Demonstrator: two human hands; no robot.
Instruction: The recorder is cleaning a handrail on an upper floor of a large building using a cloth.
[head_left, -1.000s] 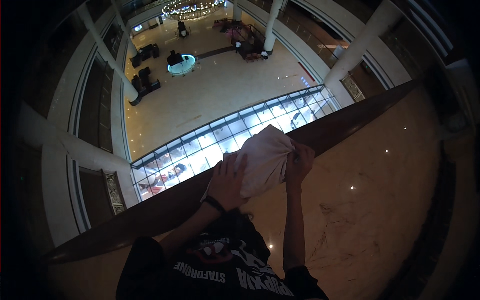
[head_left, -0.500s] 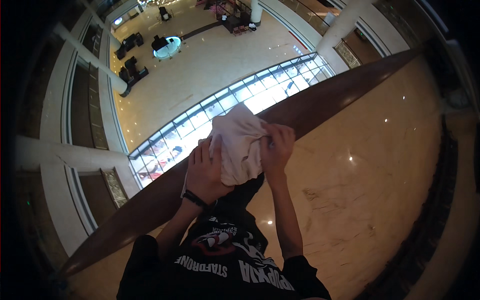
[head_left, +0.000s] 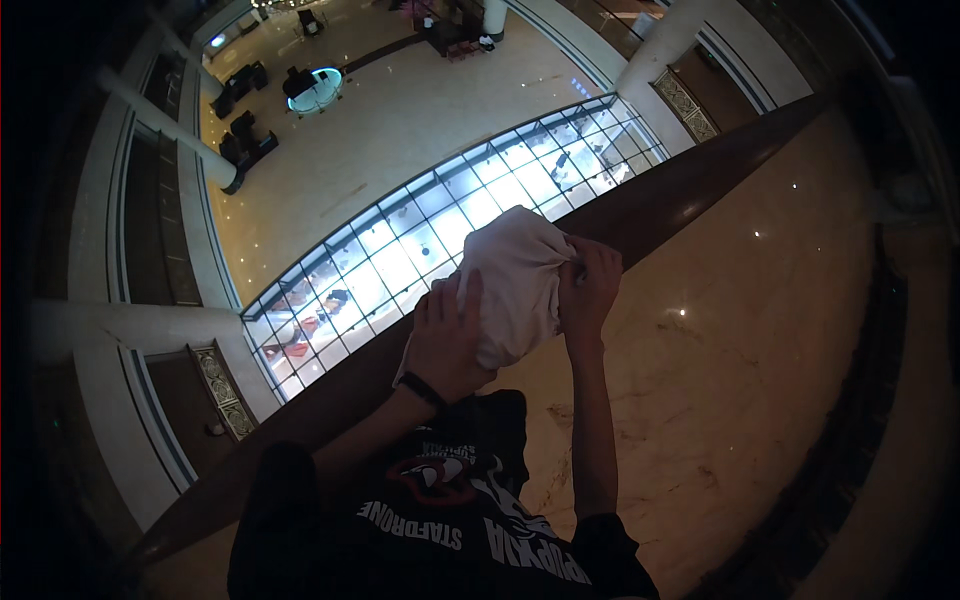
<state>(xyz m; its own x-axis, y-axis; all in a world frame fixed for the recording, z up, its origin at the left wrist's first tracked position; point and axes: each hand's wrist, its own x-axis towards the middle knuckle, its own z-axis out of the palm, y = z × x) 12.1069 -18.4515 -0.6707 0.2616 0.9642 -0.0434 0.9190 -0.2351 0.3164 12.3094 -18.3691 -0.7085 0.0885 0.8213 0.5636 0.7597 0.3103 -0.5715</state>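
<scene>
A crumpled whitish cloth (head_left: 515,275) is between my two hands, above the dark wooden handrail (head_left: 690,200). My left hand (head_left: 452,335), with a dark band at the wrist, grips its left side; the fingers lie over the fabric and the thumb side is partly hidden. At the cloth's upper right, my right hand (head_left: 592,290) has its fingers closed on a bunched edge, with folds running from the grip. The cloth covers part of the handrail, and I cannot tell whether it touches the wood.
Beyond the handrail, far below, lies a lobby floor (head_left: 400,130) with a lit round stand (head_left: 315,90) and dark seats (head_left: 245,145). A bright gridded glass panel (head_left: 430,245) runs just past the rail. On my side is a glossy beige marble floor (head_left: 700,400).
Both hands and the cloth have shifted slightly right in the picture. The cloth looks more spread and smoother than before. The view has also moved a little and grown darker.
</scene>
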